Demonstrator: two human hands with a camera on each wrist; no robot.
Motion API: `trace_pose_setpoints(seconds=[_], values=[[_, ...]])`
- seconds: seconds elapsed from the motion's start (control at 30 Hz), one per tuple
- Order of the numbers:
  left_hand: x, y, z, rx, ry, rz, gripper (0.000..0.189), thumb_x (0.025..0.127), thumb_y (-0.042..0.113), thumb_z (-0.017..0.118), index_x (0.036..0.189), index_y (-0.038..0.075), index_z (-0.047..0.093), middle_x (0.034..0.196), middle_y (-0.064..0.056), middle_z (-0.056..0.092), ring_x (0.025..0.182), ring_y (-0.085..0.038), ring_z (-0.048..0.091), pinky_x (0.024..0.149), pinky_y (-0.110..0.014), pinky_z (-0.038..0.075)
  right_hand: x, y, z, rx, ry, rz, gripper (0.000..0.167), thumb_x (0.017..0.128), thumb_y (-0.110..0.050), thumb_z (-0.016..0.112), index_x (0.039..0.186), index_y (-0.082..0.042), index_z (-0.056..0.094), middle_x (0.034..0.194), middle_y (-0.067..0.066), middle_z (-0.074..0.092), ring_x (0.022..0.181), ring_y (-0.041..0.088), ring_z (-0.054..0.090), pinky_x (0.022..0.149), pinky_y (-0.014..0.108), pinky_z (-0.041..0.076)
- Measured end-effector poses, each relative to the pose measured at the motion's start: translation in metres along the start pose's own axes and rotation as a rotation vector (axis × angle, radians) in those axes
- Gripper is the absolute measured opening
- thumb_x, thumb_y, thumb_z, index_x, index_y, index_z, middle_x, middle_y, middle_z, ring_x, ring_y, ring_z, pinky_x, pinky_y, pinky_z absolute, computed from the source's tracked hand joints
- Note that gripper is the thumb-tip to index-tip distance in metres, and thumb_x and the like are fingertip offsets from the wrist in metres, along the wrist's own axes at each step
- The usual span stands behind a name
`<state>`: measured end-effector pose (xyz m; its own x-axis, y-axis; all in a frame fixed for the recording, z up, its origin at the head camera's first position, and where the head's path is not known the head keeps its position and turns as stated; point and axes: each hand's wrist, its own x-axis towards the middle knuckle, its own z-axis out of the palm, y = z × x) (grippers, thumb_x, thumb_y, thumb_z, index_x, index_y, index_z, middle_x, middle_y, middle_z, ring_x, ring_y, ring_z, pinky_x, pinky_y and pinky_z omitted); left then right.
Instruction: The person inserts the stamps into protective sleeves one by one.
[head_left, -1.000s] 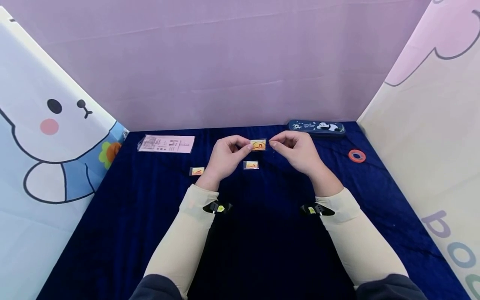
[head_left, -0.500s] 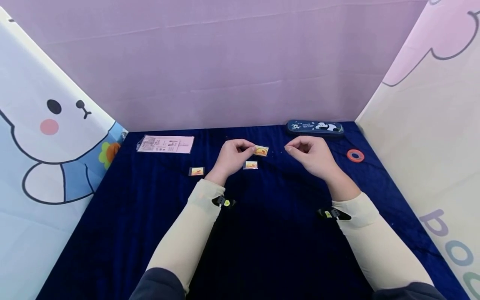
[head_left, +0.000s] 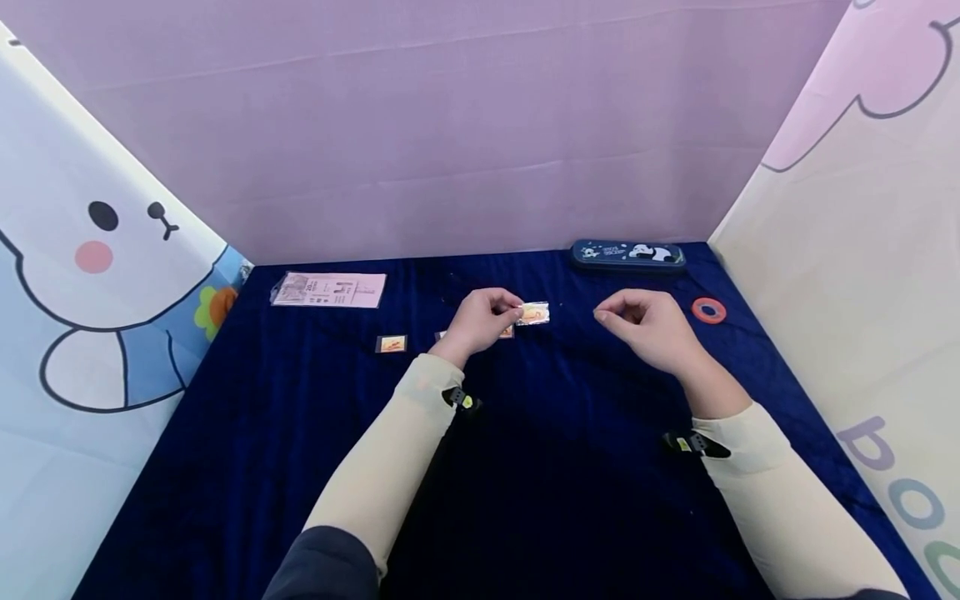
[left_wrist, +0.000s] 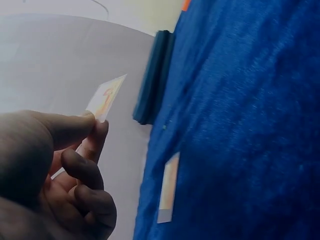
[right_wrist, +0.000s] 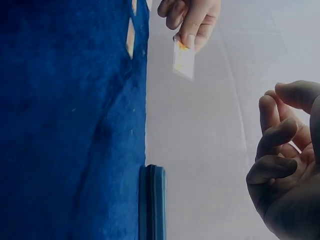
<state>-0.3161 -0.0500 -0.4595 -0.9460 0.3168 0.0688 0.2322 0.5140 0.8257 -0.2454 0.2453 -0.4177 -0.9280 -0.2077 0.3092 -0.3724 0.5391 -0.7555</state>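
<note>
My left hand (head_left: pixel 483 321) pinches a small picture card (head_left: pixel 534 313) by its left end between thumb and forefinger. The card is yellow and orange with a shiny clear margin, and its free end points right. In the left wrist view it is held up off the blue cloth. My right hand (head_left: pixel 648 329) is raised to the right, apart from the card. Its thumb and forefinger tips come together, with nothing visible between them. A similar card (head_left: pixel 392 343) lies on the cloth to the left. Another card (head_left: pixel 507 332) is partly hidden behind my left hand.
A pink printed slip (head_left: pixel 330 290) in a clear sleeve lies at the back left of the dark blue cloth (head_left: pixel 570 467). At the back right are a panda pencil case (head_left: pixel 628 256) and a red ring-shaped roll (head_left: pixel 708 310). Fabric walls enclose the back and sides.
My right hand has drawn away from the card, rightward and nearer to me. My left hand has carried the card slightly right and nearer, and the card now catches more glare.
</note>
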Motion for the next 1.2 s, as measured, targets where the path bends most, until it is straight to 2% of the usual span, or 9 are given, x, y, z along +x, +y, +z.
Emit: trace_pose_setpoints(seconds=[0.17, 0.37, 0.53, 0.7, 0.97, 1.2], values=[[0.004, 0.000, 0.006, 0.038, -0.030, -0.063, 0.014, 0.103, 0.026, 0.071, 0.110, 0.017, 0.080, 0.096, -0.002, 0.076, 0.082, -0.022, 0.073, 0.069, -0.030, 0.057, -0.009, 0.006, -0.004, -0.024, -0.017, -0.023, 0.009, 0.099, -0.022, 0.076, 0.101, -0.014, 0.079, 0.070, 0.003, 0.059, 0.055, 0.016, 0.050, 0.049, 0.028, 0.039], [0.010, -0.003, 0.017, 0.093, -0.042, -0.091, 0.009, 0.099, 0.026, 0.076, 0.105, 0.020, 0.080, 0.089, 0.008, 0.075, 0.079, -0.011, 0.070, 0.072, -0.029, 0.056, -0.019, 0.012, -0.008, -0.043, -0.027, 0.000, 0.008, 0.099, -0.021, 0.076, 0.101, -0.014, 0.079, 0.071, 0.004, 0.060, 0.055, 0.016, 0.049, 0.049, 0.028, 0.038], [0.011, -0.002, 0.023, 0.144, -0.057, -0.120, 0.008, 0.099, 0.030, 0.077, 0.100, 0.023, 0.080, 0.088, 0.011, 0.075, 0.082, -0.008, 0.069, 0.077, -0.030, 0.055, -0.025, 0.012, -0.011, -0.046, -0.027, 0.016, 0.009, 0.099, -0.023, 0.077, 0.102, -0.015, 0.079, 0.069, 0.002, 0.058, 0.054, 0.014, 0.048, 0.048, 0.029, 0.038], [0.010, 0.003, 0.026, 0.189, -0.054, -0.144, 0.008, 0.097, 0.031, 0.078, 0.097, 0.024, 0.081, 0.087, 0.011, 0.074, 0.082, -0.009, 0.069, 0.079, -0.033, 0.055, -0.030, 0.014, -0.014, -0.046, -0.020, 0.020, 0.009, 0.098, -0.022, 0.077, 0.102, -0.015, 0.079, 0.070, 0.001, 0.060, 0.054, 0.013, 0.048, 0.047, 0.029, 0.038], [0.012, 0.000, 0.033, 0.336, -0.026, -0.182, 0.011, 0.096, 0.041, 0.078, 0.095, 0.031, 0.081, 0.087, 0.016, 0.072, 0.080, -0.006, 0.066, 0.076, -0.032, 0.053, -0.033, 0.017, -0.016, -0.044, -0.016, 0.036, 0.006, 0.099, -0.023, 0.076, 0.100, -0.018, 0.079, 0.065, 0.001, 0.056, 0.053, 0.015, 0.046, 0.047, 0.030, 0.038], [0.013, -0.003, 0.035, 0.372, -0.009, -0.191, 0.018, 0.094, 0.048, 0.078, 0.101, 0.031, 0.080, 0.092, 0.016, 0.072, 0.082, -0.005, 0.066, 0.077, -0.034, 0.055, -0.034, 0.019, -0.015, -0.041, -0.020, 0.040, 0.007, 0.099, -0.023, 0.077, 0.100, -0.017, 0.079, 0.063, 0.000, 0.054, 0.052, 0.015, 0.046, 0.046, 0.030, 0.037]])
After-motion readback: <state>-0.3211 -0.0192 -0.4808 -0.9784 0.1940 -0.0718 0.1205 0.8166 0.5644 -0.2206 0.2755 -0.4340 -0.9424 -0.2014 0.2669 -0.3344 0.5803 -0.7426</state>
